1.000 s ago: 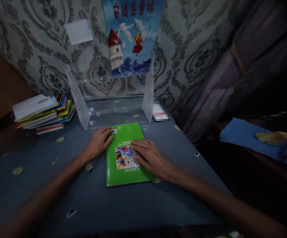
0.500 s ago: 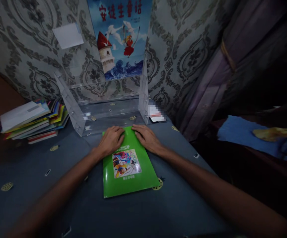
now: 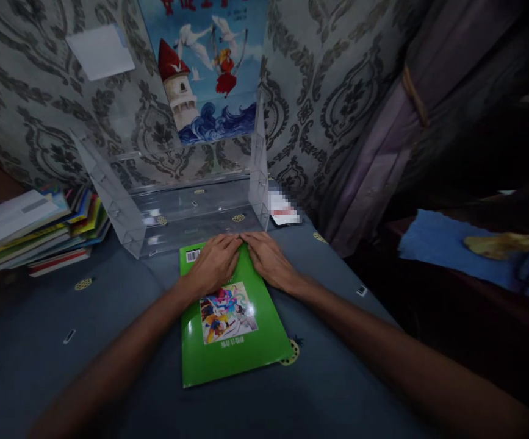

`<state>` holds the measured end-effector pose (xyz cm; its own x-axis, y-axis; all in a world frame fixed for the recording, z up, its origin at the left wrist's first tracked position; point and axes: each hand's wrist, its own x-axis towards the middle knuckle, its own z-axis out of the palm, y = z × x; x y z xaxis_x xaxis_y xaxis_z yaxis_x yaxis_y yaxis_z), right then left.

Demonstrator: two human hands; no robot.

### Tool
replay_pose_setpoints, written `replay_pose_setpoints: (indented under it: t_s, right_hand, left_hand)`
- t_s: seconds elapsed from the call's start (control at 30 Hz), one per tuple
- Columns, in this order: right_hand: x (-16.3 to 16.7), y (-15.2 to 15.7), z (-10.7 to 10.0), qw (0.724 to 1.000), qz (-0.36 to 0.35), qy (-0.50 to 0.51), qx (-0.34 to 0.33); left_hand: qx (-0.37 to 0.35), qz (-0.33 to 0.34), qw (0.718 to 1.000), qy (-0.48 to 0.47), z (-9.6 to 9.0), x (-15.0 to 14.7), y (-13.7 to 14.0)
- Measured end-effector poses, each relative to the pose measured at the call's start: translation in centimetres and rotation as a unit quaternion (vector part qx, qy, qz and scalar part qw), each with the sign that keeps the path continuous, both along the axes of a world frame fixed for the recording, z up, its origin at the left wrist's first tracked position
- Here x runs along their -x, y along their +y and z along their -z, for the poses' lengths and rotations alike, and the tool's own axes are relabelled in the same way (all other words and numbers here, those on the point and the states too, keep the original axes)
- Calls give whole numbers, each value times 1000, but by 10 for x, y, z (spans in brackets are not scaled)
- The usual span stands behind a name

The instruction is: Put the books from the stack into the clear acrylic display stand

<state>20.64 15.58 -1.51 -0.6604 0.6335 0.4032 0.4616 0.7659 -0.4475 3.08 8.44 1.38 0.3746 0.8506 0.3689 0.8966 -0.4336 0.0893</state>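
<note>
A green book (image 3: 237,363) with a colourful picture in the middle of its cover lies on the dark blue tablecloth, its print upside down to me. Across the far part of the cover rests my left hand (image 3: 216,262), palm down, fingers stretched out toward the far right corner. My right hand (image 3: 268,259) lies along that corner and the right edge, fingers extended. The fingertips of both hands almost meet at the far edge. A barcode shows beside my left hand. Just beyond the book stands a clear plastic rack (image 3: 195,210) with stepped side panels.
At the left is a stack of books (image 3: 39,228). A blue poster (image 3: 209,79) and a white card (image 3: 102,52) are against the patterned wall. Right of the rack lies a partly blurred flat item (image 3: 285,210). A tied curtain (image 3: 396,134) and blue cloth (image 3: 442,244) are farther right.
My left hand has slid right along the book's far part toward my right hand, uncovering the barcode. The view has shifted slightly; the book still lies flat.
</note>
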Motion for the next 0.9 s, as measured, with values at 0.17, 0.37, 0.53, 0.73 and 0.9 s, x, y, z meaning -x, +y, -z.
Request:
replay_pose_setpoints:
  t_s: [0.17,0.37,0.53,0.73,0.9]
  right_hand:
    - [2,-5,-9,999,27,-38,16]
    - [3,-9,-15,998,34,-56,22]
    - [2,-9,-16,998,32,-52,31]
    - [-4,-12,-12,999,9,-29,18]
    - [-8,-12,-9,1000,-4,-13,7]
  left_hand:
    - [-17,14,1000,-10,-2,-1,2]
    - [-23,19,999,-21,-1,-1,4]
    - [-19,2,1000,-11,1,-2,2]
    - [11,3,1000,21,-9,-4,-4]
    - [33,16,999,12,-14,-4,-3]
